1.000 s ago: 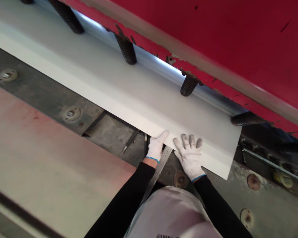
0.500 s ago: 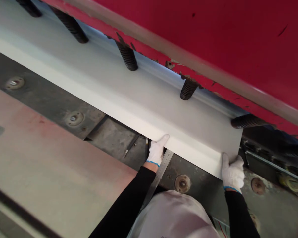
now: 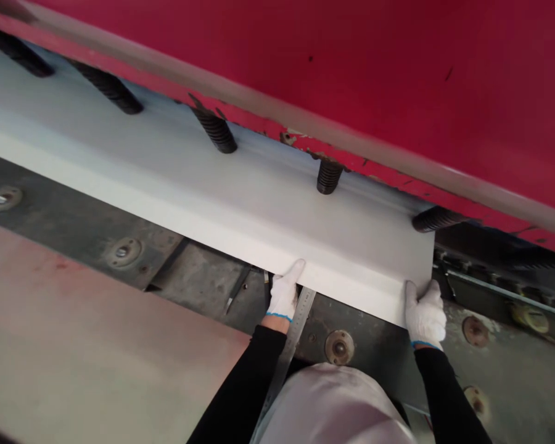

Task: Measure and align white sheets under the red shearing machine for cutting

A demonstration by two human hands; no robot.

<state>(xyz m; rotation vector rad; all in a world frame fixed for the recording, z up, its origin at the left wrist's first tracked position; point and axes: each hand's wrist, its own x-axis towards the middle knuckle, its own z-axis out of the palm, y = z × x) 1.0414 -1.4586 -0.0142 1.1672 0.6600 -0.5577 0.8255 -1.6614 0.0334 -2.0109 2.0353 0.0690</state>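
A long white sheet-metal strip (image 3: pixel 222 203) with a bent edge runs diagonally beneath a red machine guard (image 3: pixel 305 55). My left hand (image 3: pixel 284 291), in a white knit glove with a blue cuff, grips the strip's near edge. My right hand (image 3: pixel 425 314), gloved alike, holds the strip's near right corner. A steel ruler (image 3: pixel 295 328) lies just right of my left hand, its far end reaching the strip's edge. The strip's underside is hidden.
Several black coil springs (image 3: pixel 329 176) stand between the guard and the strip. Below lies a dark steel machine bed (image 3: pixel 203 277) with round bolts (image 3: pixel 338 347). A pale, pink-tinted flat sheet (image 3: pixel 97 351) fills the lower left. My light-coloured top (image 3: pixel 333 410) shows at the bottom.
My right hand has moved right along the strip's edge, from its middle to its corner. My left hand has stayed on the edge. The view has shifted slightly.
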